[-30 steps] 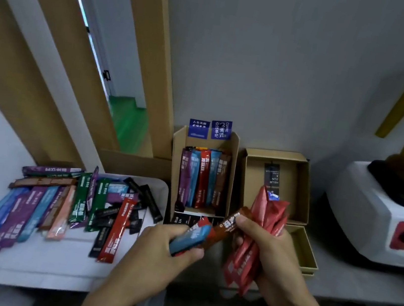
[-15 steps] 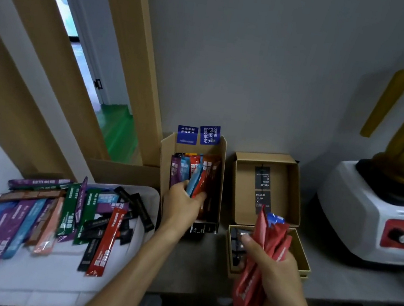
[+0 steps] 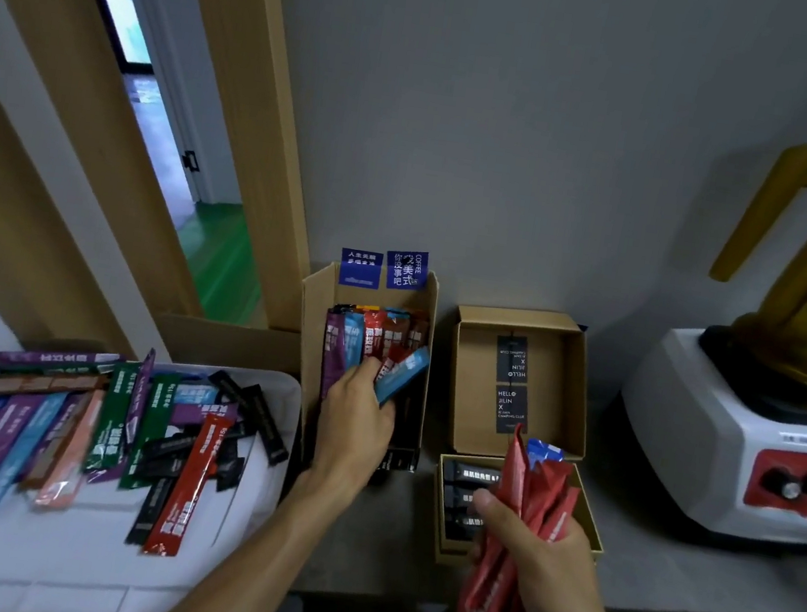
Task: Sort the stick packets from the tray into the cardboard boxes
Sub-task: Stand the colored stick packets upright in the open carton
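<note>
Blue packet (image 3: 405,371), one, in left hand (image 3: 358,429), red bundle (image 3: 541,486) in right hand (image 3: 532,557)

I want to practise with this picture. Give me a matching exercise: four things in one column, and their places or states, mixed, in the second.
Things: 1 left hand; 2 right hand; 3 green packets; 4 blender.
States: A on the white tray; B grips a red bundle; C on the counter, far right; D holds a light blue packet in the tall box.
Pairs: 1-D, 2-B, 3-A, 4-C.
</note>
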`<action>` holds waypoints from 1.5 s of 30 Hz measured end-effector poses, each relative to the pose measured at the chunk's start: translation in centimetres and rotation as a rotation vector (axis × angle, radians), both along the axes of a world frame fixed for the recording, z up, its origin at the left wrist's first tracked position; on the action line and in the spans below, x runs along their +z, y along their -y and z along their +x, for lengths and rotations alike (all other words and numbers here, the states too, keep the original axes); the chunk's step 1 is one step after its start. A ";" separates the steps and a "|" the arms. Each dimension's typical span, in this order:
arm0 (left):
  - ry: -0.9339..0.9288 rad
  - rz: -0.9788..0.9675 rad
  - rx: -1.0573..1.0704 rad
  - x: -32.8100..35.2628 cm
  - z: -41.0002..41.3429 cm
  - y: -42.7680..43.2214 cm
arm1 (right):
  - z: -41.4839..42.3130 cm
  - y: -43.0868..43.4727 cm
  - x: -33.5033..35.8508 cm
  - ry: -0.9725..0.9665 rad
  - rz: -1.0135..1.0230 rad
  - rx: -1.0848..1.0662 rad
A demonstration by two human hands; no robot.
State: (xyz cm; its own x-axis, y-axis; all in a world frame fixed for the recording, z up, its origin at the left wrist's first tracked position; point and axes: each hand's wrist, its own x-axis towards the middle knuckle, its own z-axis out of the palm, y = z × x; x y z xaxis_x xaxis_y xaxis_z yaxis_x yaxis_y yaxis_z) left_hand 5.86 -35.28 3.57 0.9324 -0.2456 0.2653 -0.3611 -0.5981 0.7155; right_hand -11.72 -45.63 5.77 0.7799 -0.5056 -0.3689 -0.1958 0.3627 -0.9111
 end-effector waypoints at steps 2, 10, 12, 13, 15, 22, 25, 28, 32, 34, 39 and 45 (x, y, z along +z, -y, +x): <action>0.031 -0.033 0.010 0.7 -0.6 -0.6 | 0.2 0.2 0.2 0.007 -0.008 0.000; 0.178 0.189 -0.263 2.2 -5.9 -2.9 | 3.4 1.5 3.7 0.192 -0.208 0.086; 0.176 0.188 -0.272 2.5 -6.4 -2.9 | 4.1 1.5 4.0 0.213 -0.243 0.143; 0.180 0.187 -0.277 2.6 -6.6 -3.0 | 4.3 1.5 4.0 0.211 -0.258 0.164; 0.171 0.185 -0.283 2.7 -6.8 -3.1 | 4.6 1.3 3.9 0.197 -0.298 0.197; -0.172 -0.335 -0.081 3.9 -6.6 -5.1 | 4.8 2.8 4.4 0.239 -0.301 0.027; -0.234 -0.493 -0.026 4.5 -6.4 -6.1 | 4.8 3.1 4.5 0.239 -0.316 0.008; -0.253 -0.230 -0.232 5.0 -6.6 -5.6 | 5.0 2.8 4.6 0.234 -0.326 0.047; -0.168 -0.042 -0.286 3.8 -5.8 -4.8 | 5.3 1.9 4.7 0.245 -0.309 0.114; -0.184 -0.111 -0.190 3.3 -5.1 -4.3 | 5.4 1.9 4.5 0.257 -0.316 0.084; -0.129 -0.091 0.114 1.2 -1.1 -2.3 | 4.8 2.2 3.5 0.231 -0.337 0.006; -0.097 -0.115 0.191 0.4 0.2 -0.6 | 3.6 2.1 2.2 0.161 -0.290 -0.015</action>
State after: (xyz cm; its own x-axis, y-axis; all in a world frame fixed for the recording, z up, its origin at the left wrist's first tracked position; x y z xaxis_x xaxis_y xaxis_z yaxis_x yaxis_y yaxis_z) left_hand 6.01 -34.68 4.00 0.9815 -0.0362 0.1881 -0.1757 -0.5616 0.8085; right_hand -8.13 -47.69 7.92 0.8081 -0.5836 -0.0806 -0.0374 0.0856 -0.9956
